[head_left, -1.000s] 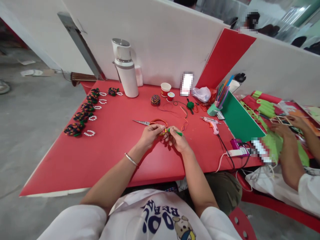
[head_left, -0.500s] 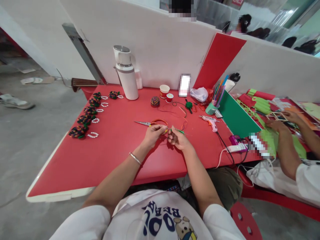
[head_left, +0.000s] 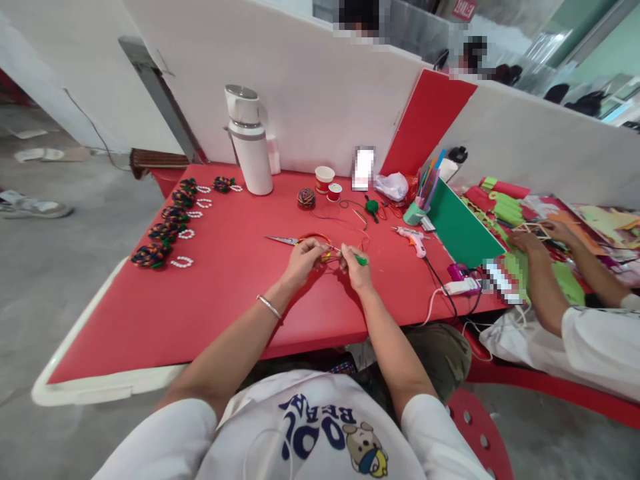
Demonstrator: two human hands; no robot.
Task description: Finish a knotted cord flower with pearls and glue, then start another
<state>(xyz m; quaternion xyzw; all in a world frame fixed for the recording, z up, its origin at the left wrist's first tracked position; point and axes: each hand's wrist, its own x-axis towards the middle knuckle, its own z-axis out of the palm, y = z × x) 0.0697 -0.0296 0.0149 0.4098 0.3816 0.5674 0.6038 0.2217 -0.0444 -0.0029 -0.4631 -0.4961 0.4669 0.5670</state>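
Over the red table, my left hand (head_left: 305, 261) pinches thin dark yarn between thumb and fingers. Close beside it, my right hand (head_left: 356, 272) is closed around a crochet hook with a green handle (head_left: 361, 260); its thin metal shaft points left towards the left fingers. The small piece of yarn between the hands is too fine to make out. Just behind my left hand lie scissors (head_left: 281, 240), blades to the left, handles partly hidden. A multicoloured yarn ball (head_left: 306, 198) sits farther back, with a loose strand running towards my hands.
Several dark yarn pieces with white bead loops (head_left: 181, 262) line the left side. At the back stand a white thermos (head_left: 253, 160), a paper cup (head_left: 325, 179) and a red spool (head_left: 335, 193). A pink glue gun (head_left: 414, 241) and green divider (head_left: 465, 227) are right; beyond, another person's hands work.
The crochet hook has turned in my right hand: its shaft pointed right before and points left now. My hands have drawn slightly apart. The whole view has shifted a little.
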